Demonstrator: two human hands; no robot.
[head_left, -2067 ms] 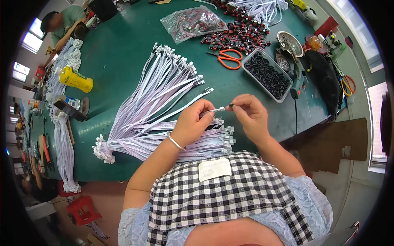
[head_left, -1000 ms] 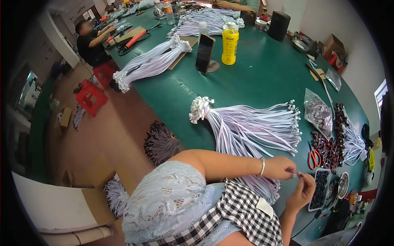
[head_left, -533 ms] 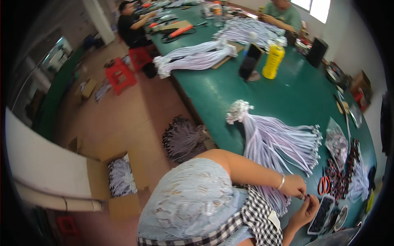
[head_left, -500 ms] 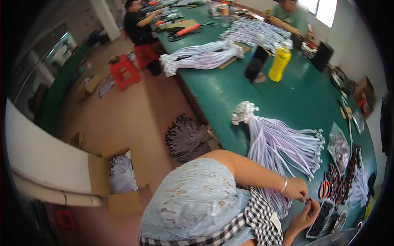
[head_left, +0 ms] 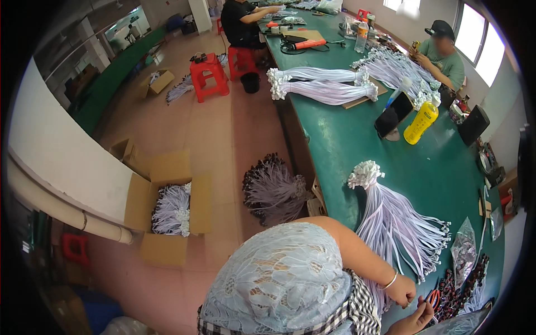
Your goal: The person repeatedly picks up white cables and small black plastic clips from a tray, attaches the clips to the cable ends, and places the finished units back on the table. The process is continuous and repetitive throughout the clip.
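At the lower right, near the table's edge, my left hand (head_left: 402, 291) is closed, a bracelet on its wrist. My right hand (head_left: 416, 319) faces it with thumb and fingers pinched together, the fingertips of both hands close to each other. Something small and dark shows at the right fingertips, too small to name. Beside my left forearm lies a large bundle of white flat cables (head_left: 385, 223) with white connectors at the ends. Orange-handled scissors (head_left: 434, 298) rest just past my right fingers, next to a heap of cables with dark red and black ends (head_left: 449, 293).
A clear plastic bag (head_left: 463, 248) lies right of the bundle. Farther up the green table (head_left: 335, 151) stand a propped phone (head_left: 393, 114) and a yellow bottle (head_left: 421, 123), with more cable bundles (head_left: 324, 86) behind. A cardboard box of cables (head_left: 200, 206) sits on the floor. Two co-workers sit beyond.
The whole view has shifted, so the table and floor things appear lower and further right. My hands stay close together, and the tray of small dark parts beside them has gone out of sight.
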